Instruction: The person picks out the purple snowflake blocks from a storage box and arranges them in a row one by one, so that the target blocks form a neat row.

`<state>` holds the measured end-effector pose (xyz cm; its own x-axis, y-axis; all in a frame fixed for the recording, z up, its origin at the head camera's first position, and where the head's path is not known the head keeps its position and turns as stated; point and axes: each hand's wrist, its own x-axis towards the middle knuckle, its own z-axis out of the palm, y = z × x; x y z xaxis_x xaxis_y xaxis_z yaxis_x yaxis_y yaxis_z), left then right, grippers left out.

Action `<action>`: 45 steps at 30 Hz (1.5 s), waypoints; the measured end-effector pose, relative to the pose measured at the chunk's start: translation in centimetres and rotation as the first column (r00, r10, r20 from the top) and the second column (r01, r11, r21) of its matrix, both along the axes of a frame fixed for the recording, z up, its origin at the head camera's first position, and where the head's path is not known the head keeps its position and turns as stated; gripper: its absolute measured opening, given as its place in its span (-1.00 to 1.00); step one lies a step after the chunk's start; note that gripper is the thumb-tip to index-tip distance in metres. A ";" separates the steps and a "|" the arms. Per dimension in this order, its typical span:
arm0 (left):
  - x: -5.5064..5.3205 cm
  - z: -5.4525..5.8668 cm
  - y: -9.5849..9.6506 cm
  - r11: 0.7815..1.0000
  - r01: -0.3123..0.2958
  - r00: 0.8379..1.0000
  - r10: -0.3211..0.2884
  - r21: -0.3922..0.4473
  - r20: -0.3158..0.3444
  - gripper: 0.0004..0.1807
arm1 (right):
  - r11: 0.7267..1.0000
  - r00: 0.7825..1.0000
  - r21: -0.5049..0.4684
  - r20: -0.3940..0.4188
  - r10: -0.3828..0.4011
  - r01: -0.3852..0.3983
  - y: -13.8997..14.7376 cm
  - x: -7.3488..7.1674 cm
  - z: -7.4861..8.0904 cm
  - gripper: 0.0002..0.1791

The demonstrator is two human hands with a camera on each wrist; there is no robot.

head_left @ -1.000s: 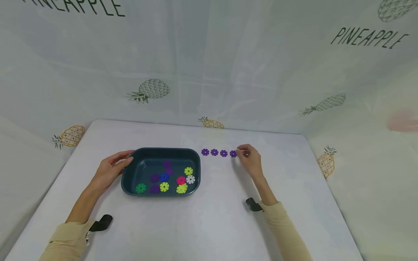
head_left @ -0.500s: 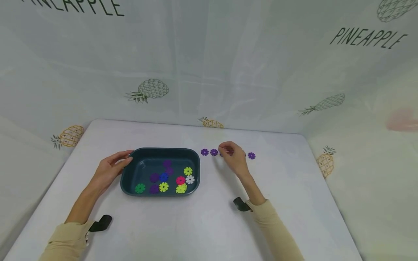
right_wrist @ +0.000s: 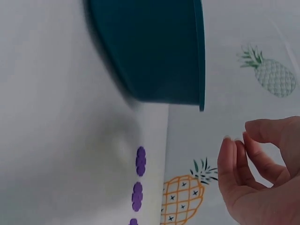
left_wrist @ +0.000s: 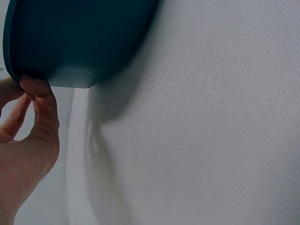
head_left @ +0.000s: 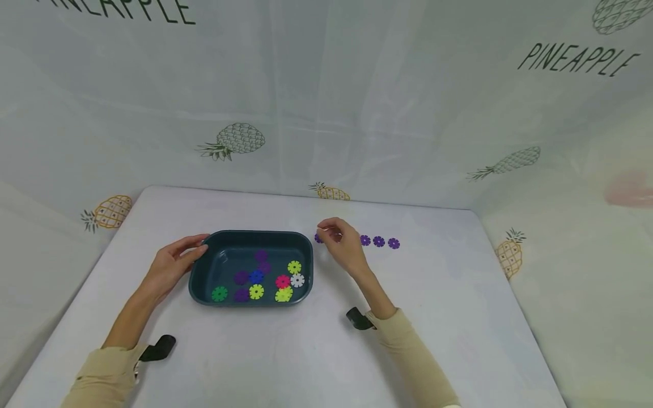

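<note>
My left hand (head_left: 170, 269) pinches the left end of a dark teal tray (head_left: 204, 277); the left wrist view shows thumb and fingertips at the tray's rim (left_wrist: 10, 51). Inside lie small notched, flower-shaped plastic discs: purple, a blue disc (head_left: 257, 276), a green disc (head_left: 219, 293), a red-pink disc (head_left: 283, 281), a white disc (head_left: 297, 280) and yellow ones. Right of the tray runs a row of purple discs (head_left: 378, 241). My right hand (head_left: 343, 246) hovers above the row's left part, hiding some. In the right wrist view its fingers are loosely bent around nothing.
The white table (head_left: 285, 357) ends at the back against a pale curtain (head_left: 326, 113) printed with pineapples. Dark wrist cameras (head_left: 158, 348) stick out from both sleeves. The tray's right wall (head_left: 310, 266) stands close to the row's left end.
My right hand has moved left along the row toward the tray, uncovering the discs at the right end, including the last one. The left hand and tray stay put.
</note>
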<state>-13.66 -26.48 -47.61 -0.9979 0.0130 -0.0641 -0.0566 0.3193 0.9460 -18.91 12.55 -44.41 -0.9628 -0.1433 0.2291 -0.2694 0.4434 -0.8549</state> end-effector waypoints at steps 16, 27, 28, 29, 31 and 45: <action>0.0 -0.2 0.0 1.000 -0.001 1.000 0.001 0.000 -0.001 -0.41 | 0.981 0.976 0.026 -0.102 0.192 -0.190 -3.7 0.8 -0.6 -0.80; 0.0 -0.2 -0.1 1.000 0.001 1.000 -0.001 0.005 -0.010 -0.40 | 0.929 0.921 0.068 -0.120 0.371 -0.365 -6.7 1.9 -1.4 -0.79; 0.0 -0.2 -0.1 1.000 0.001 1.000 -0.001 0.004 -0.011 -0.40 | 0.924 0.918 0.073 -0.113 0.381 -0.375 -6.9 2.0 -1.4 -0.79; 0.0 -0.2 -0.1 1.000 -0.001 1.000 0.001 0.003 -0.009 -0.40 | 0.920 0.915 0.077 -0.104 0.390 -0.383 -7.2 2.1 -1.4 -0.79; 0.0 -0.2 -0.1 1.000 -0.002 1.000 0.002 0.003 -0.004 -0.40 | 0.913 0.909 0.087 -0.087 0.407 -0.400 -7.7 2.2 -1.6 -0.78; -0.2 -0.2 0.0 1.000 0.000 1.000 0.000 0.012 0.014 -0.38 | 0.830 0.842 0.175 -0.003 0.539 -0.530 -10.8 3.2 -2.4 -0.75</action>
<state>-13.81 -26.50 -47.78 -0.9969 0.0139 -0.0774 -0.0694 0.3075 0.9490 -15.71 1.79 -46.79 -0.7128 -0.6712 0.2035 -0.5451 0.3476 -0.7629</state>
